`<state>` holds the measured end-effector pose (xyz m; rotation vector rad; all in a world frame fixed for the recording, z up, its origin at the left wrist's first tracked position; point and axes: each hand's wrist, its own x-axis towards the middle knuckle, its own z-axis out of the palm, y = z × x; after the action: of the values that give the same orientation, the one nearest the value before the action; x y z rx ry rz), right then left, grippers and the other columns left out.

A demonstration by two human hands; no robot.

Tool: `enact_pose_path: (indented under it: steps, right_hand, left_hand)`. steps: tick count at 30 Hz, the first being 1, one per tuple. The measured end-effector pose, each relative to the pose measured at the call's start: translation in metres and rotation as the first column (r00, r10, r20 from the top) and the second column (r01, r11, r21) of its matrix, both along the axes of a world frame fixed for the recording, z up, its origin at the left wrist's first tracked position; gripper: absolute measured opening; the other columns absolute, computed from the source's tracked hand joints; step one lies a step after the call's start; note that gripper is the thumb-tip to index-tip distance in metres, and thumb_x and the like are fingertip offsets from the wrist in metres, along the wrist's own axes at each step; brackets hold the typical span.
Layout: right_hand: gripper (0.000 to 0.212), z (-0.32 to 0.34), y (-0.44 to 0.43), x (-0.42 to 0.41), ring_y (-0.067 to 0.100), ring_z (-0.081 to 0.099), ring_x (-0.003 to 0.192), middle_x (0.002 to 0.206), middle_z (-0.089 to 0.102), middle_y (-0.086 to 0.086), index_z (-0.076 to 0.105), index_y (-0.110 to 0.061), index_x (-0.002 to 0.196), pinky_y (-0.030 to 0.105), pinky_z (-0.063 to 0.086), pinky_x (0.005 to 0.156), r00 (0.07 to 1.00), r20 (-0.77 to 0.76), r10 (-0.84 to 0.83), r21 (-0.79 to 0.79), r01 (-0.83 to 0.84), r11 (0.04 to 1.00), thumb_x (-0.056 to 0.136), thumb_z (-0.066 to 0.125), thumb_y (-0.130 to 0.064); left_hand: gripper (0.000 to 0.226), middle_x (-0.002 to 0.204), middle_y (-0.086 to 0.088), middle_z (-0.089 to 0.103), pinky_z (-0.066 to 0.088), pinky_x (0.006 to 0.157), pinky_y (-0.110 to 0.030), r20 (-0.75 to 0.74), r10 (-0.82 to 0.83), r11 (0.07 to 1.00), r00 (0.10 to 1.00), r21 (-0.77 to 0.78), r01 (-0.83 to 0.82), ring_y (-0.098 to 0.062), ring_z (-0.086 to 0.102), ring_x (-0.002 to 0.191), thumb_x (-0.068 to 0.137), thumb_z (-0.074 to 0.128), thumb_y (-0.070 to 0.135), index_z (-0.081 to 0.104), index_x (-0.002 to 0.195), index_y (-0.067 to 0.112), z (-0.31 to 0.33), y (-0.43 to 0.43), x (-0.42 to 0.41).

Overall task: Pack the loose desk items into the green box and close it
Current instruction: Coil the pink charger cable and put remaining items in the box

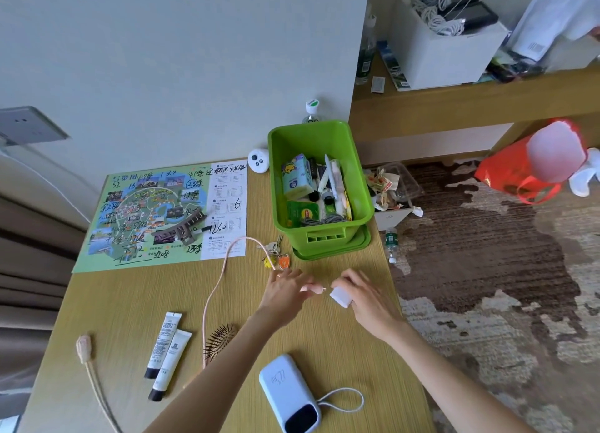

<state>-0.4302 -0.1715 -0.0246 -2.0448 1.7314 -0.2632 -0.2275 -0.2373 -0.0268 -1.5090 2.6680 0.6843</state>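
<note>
Pink cable plug (314, 289), pinched by left hand (285, 286); white rounded charger cube (341, 297), gripped by right hand (368, 298), near green plastic box (360, 186).

Desk (130, 302) with green box (308, 140), map (146, 205), tubes (167, 351)

Hairbrush (220, 339) handle hidden beneath left forearm (224, 377)

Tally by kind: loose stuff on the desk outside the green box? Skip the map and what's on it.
Tubes: 2
Pink cable: 1
Beige cord: 1
Charger plug, in right hand: 1
Power bank: 1
Hairbrush: 1
Key bunch: 1
White round gadget: 1
Bottle behind the green box: 1
Total: 10
</note>
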Motion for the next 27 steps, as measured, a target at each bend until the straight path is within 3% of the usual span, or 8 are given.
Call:
enact_pose_path:
  steps: [3,6,8,10,15,20,27]
  right_hand:
    - [0.042,-0.001,-0.003,-0.002,0.012,0.054,0.103,0.118,0.048,-0.010,0.055,-0.025,0.114,0.027,0.055,0.065,0.977,0.163,-0.140,0.043,0.135,0.990,0.084,0.063,0.004]
    - [0.044,0.004,-0.010,0.003,0.009,0.052,0.110,0.118,0.055,-0.012,0.058,-0.026,0.114,0.026,0.052,0.075,0.884,0.353,-0.307,0.092,0.294,0.951,0.081,0.069,0.000]
    - [0.044,0.010,-0.016,0.007,0.015,0.053,0.112,0.115,0.060,-0.009,0.062,-0.021,0.114,0.032,0.049,0.086,0.826,0.438,-0.355,0.103,0.346,0.933,0.077,0.073,-0.001]
    - [0.042,0.017,-0.022,0.009,0.020,0.052,0.110,0.111,0.062,-0.007,0.064,-0.018,0.112,0.037,0.046,0.090,0.797,0.487,-0.358,0.103,0.354,0.929,0.075,0.076,-0.003]
    - [0.043,0.026,-0.030,0.011,0.016,0.048,0.109,0.112,0.061,-0.008,0.063,-0.018,0.114,0.028,0.041,0.088,0.784,0.501,-0.366,0.082,0.378,0.922,0.076,0.077,-0.006]
    - [0.044,0.028,-0.032,0.010,0.016,0.049,0.109,0.112,0.061,-0.008,0.062,-0.020,0.114,0.033,0.043,0.091,0.772,0.502,-0.390,0.083,0.406,0.910,0.075,0.079,-0.008]
    - [0.045,0.035,-0.034,0.009,0.015,0.054,0.106,0.109,0.061,-0.006,0.062,-0.020,0.112,0.035,0.048,0.087,0.835,0.436,-0.335,0.025,0.361,0.932,0.074,0.079,-0.006]
  left_hand:
    - [0.024,0.111,0.011,0.068,0.031,0.104,-0.037,-0.126,0.067,0.988,0.990,0.148,-0.048,-0.010,0.059,0.101,0.096,0.054,0.039,0.062,0.114,0.026,0.009,-0.008,0.001]
    - [0.024,0.090,0.010,0.065,0.044,0.084,-0.033,-0.235,0.119,0.963,0.965,0.265,-0.054,-0.009,0.056,0.082,0.096,0.056,0.037,0.064,0.109,0.019,0.020,-0.015,-0.001]
    - [0.026,0.077,0.012,0.063,0.044,0.072,-0.029,-0.285,0.139,0.946,0.948,0.321,-0.042,-0.010,0.058,0.074,0.096,0.055,0.041,0.065,0.103,0.018,0.029,-0.017,-0.004]
    - [0.022,0.072,0.010,0.064,0.047,0.071,-0.032,-0.317,0.153,0.937,0.936,0.348,-0.036,-0.015,0.062,0.073,0.096,0.054,0.044,0.064,0.094,0.024,0.036,-0.019,-0.007]
    - [0.025,0.068,0.007,0.063,0.043,0.065,-0.031,-0.330,0.200,0.929,0.923,0.364,-0.071,-0.013,0.056,0.065,0.093,0.054,0.053,0.061,0.082,0.031,0.047,-0.024,-0.014]
    - [0.028,0.067,0.009,0.062,0.040,0.063,-0.029,-0.307,0.244,0.918,0.920,0.380,-0.116,-0.013,0.055,0.065,0.090,0.057,0.054,0.062,0.078,0.030,0.052,-0.026,-0.016]
    - [0.027,0.062,0.017,0.060,0.041,0.061,-0.027,-0.273,0.253,0.924,0.928,0.353,-0.148,-0.011,0.057,0.065,0.089,0.058,0.055,0.056,0.065,0.043,0.059,-0.029,-0.016]
